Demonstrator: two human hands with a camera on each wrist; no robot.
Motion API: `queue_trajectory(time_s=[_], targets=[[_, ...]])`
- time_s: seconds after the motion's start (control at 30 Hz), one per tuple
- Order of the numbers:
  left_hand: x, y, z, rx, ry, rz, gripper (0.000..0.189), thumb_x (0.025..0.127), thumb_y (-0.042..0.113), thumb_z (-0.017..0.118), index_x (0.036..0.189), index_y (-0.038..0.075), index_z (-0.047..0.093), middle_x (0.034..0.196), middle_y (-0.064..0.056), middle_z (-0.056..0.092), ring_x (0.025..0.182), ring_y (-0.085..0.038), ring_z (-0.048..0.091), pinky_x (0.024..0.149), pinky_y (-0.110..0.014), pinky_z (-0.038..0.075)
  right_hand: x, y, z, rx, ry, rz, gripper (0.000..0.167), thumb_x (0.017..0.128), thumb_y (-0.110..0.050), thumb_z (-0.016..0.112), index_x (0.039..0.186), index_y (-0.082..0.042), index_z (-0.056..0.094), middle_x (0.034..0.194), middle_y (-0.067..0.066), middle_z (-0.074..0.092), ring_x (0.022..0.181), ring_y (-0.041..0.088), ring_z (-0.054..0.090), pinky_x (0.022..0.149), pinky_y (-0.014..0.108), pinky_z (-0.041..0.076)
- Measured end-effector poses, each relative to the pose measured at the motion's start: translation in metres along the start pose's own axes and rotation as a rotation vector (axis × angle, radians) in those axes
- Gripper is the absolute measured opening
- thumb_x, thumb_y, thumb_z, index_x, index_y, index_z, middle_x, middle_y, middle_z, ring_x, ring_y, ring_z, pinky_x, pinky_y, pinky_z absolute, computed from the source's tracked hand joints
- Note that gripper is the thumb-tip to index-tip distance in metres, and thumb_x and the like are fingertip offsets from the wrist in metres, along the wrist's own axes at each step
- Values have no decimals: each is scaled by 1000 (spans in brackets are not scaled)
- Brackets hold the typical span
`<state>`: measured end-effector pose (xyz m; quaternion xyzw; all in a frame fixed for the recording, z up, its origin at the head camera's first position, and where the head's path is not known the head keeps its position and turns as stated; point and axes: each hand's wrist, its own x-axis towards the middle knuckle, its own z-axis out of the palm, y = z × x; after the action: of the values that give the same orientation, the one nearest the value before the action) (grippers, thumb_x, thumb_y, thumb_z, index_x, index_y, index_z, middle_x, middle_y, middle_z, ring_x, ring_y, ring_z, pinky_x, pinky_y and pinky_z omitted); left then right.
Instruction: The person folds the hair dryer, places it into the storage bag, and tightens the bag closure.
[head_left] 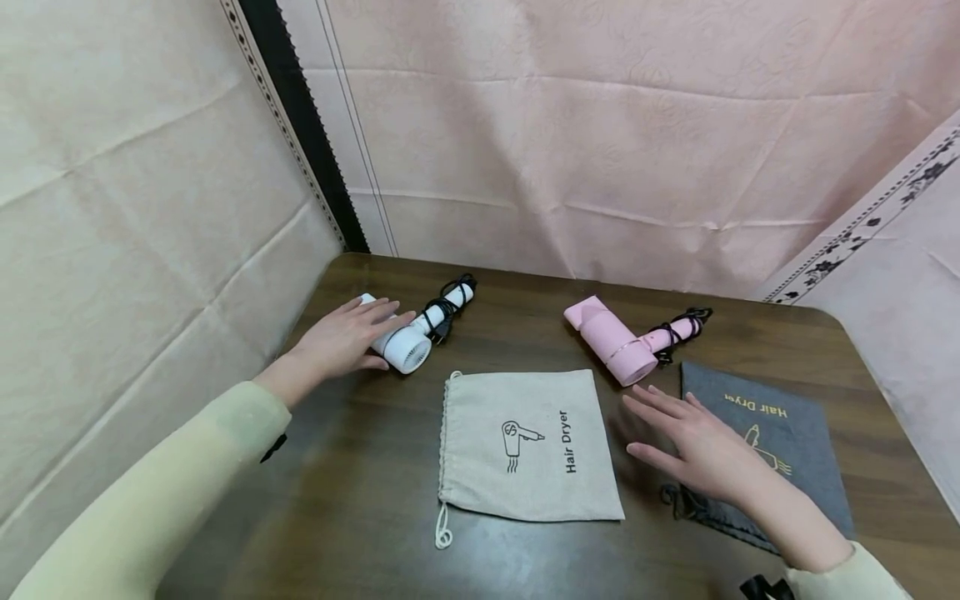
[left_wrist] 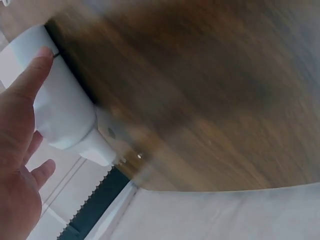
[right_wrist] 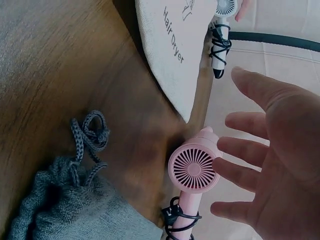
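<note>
My left hand (head_left: 347, 340) reaches over a white hair dryer (head_left: 408, 348) at the back left, fingers stretched out across its barrel. In the left wrist view the thumb overlaps the white barrel (left_wrist: 67, 105). A black cord is wound round the white handle (head_left: 446, 308). My right hand (head_left: 705, 446) hovers with spread fingers over the near-left part of a dark grey drawstring bag (head_left: 795, 417), holding nothing. Just beyond its fingertips lies a pink hair dryer (head_left: 611, 340), its cord wrapped round the handle. In the right wrist view, the pink dryer's round grille (right_wrist: 194, 169) shows.
Between the hands a beige drawstring bag (head_left: 528, 450) printed "Hair Dryer" lies flat, its cord loop (head_left: 443, 529) hanging toward the near side. The wooden table (head_left: 337, 500) meets pale cloth walls (head_left: 600, 150) at the back and sides.
</note>
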<state>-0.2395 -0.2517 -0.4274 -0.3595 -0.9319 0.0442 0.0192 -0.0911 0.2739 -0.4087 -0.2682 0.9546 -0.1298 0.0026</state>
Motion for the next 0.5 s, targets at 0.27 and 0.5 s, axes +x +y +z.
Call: queue_trajectory(time_s=[0.27, 0.5], targets=[[-1, -13, 0, 41, -12, 32, 99, 86, 38, 90, 166, 12, 39, 167, -20, 42, 154, -40, 41, 126, -61, 30, 0, -1, 1, 13, 1, -10, 58, 98, -39, 78, 146, -8, 66, 150, 21, 61, 137, 41, 60, 113, 72, 41], [1, -20, 6, 66, 0, 38, 94, 86, 34, 90, 164, 11, 43, 165, -18, 46, 153, -39, 43, 126, -60, 30, -1, 0, 4, 15, 15, -11, 56, 98, -38, 78, 144, -8, 67, 148, 19, 63, 133, 39, 63, 111, 71, 43]])
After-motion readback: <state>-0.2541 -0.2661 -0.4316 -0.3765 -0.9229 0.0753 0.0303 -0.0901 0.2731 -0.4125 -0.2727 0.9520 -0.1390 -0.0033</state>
